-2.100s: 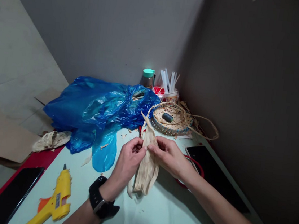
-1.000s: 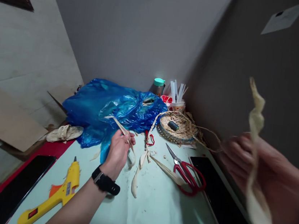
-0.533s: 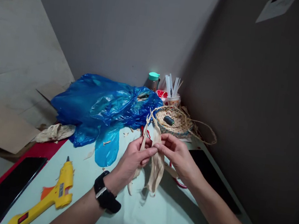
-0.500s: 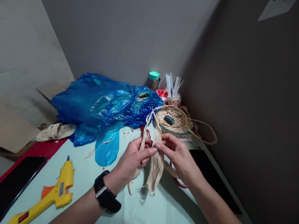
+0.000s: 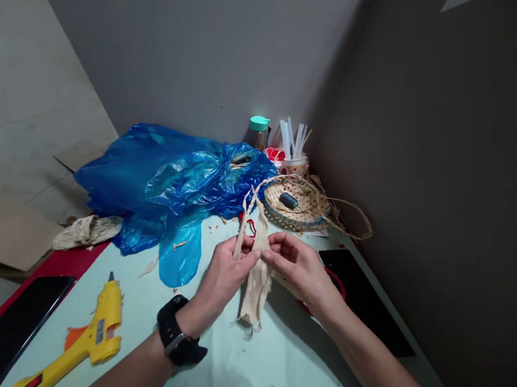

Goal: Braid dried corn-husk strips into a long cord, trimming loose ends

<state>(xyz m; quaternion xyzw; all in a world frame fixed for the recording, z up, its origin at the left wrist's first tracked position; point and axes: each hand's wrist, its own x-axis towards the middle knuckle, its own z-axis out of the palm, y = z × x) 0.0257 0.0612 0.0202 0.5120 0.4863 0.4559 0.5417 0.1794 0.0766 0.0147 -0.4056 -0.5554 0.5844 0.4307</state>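
Here we look down over a table [image 5: 244,383] with a pale green cover, where two bare hands meet near the middle. The left hand [image 5: 229,268], a black watch [image 5: 177,337] on its wrist, pinches a broad, dry, cream-coloured strip [image 5: 256,294] by its left edge, thumb against fingers. The right hand [image 5: 294,267] pinches the same strip's right edge, so the two thumbs nearly meet. The strip hangs between the hands, its lower end towards us; we cannot tell whether that end touches the table. A narrow strand [image 5: 242,226] runs up out of the left hand. Beyond, a twisted cord [image 5: 349,201] loops over a round woven basket [image 5: 292,224] holding a dark spool [image 5: 288,200]. Left of the basket we see a crumpled blue plastic bag [image 5: 171,173]; nearer to us, a yellow glue gun [image 5: 107,319] lies left of the watch. Beside the right wrist, a red handle [image 5: 340,284] shows next to a dark flat tablet [image 5: 370,301].
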